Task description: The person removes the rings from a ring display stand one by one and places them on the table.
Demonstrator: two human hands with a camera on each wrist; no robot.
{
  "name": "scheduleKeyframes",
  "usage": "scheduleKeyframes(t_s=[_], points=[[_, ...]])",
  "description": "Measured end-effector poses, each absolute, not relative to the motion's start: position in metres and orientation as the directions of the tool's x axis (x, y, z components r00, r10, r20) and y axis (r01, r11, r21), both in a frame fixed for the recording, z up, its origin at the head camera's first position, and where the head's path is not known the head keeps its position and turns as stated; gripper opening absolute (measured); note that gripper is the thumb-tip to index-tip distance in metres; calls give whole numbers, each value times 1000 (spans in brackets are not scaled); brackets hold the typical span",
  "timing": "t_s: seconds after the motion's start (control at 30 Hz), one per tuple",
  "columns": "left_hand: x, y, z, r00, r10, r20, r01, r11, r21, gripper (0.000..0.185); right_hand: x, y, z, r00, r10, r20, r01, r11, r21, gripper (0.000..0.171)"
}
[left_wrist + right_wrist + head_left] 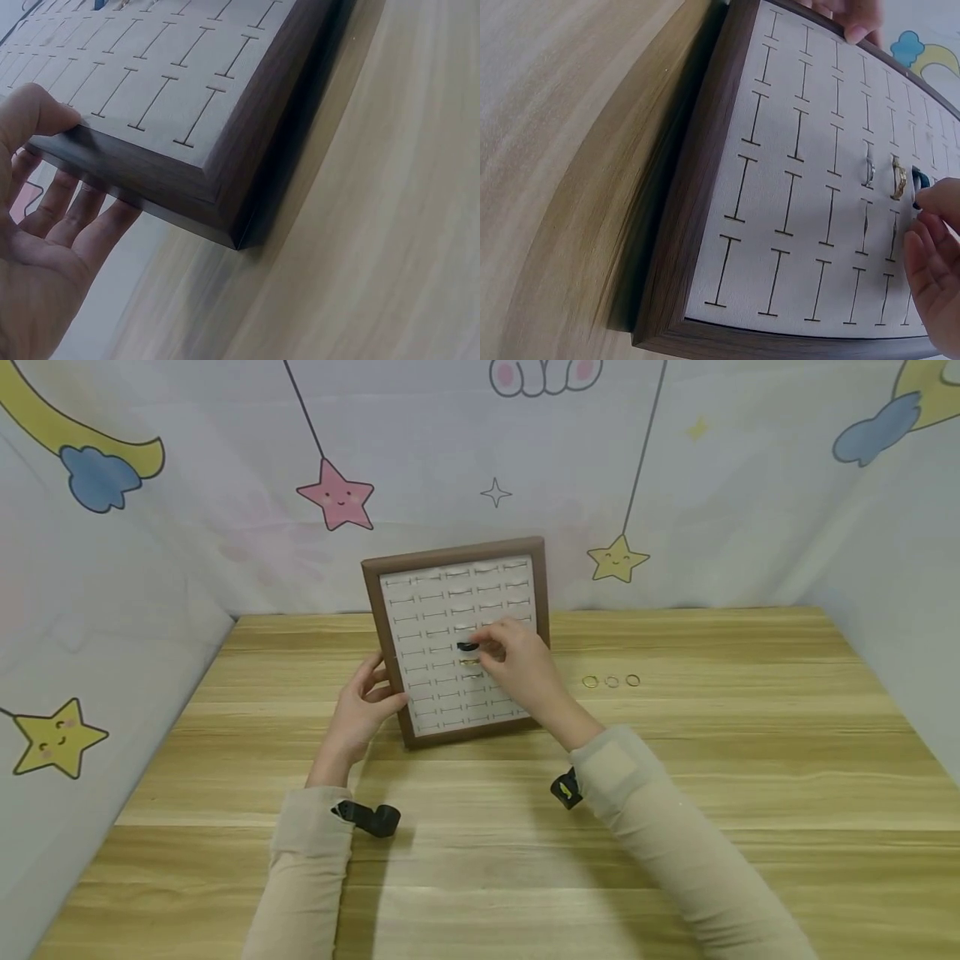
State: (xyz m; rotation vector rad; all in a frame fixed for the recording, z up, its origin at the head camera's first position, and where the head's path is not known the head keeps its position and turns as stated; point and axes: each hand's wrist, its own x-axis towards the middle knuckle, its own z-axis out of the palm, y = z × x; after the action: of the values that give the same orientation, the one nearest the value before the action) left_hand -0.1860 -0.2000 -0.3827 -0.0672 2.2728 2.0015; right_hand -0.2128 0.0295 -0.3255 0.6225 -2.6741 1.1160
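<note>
A ring display board (420, 697) with a brown wooden frame and a white slotted panel leans upright on the table. My left hand (358, 714) grips its left edge, thumb on the front and fingers behind, as the left wrist view also shows. At the middle of the panel my right hand (525, 668) pinches a dark ring (921, 178) that sits at a slot. Beside it in the right wrist view, a gold ring (898, 178) and a silver ring (869, 171) stand in neighbouring slots. How deep the dark ring sits is hidden by the fingertips.
Right of the board, a gold ring (590, 681), a silver ring (612, 682) and a reddish ring (633, 680) lie in a row on the wooden table (750, 760). A white cloth backdrop (435, 460) with printed stars hangs behind.
</note>
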Motion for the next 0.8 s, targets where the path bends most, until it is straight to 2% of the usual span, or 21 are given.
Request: scheduleKeyframes(t_s=[0.2, 0.53, 0.67, 0.8], points=[[-186, -200, -384, -992, 47, -120, -114, 125, 986, 81, -210, 25, -324, -913, -294, 283, -408, 679, -610, 20], [-186, -200, -384, -991, 43, -126, -120, 121, 985, 80, -210, 20, -326, -895, -286, 343, -437, 719, -541, 11], [-185, -199, -383, -991, 43, -130, -124, 118, 985, 80, -212, 22, -328, -890, -298, 345, -450, 694, -561, 11], [-184, -200, -382, -990, 39, -133, -128, 121, 984, 80, -216, 27, -331, -876, -323, 359, -483, 608, -630, 12]])
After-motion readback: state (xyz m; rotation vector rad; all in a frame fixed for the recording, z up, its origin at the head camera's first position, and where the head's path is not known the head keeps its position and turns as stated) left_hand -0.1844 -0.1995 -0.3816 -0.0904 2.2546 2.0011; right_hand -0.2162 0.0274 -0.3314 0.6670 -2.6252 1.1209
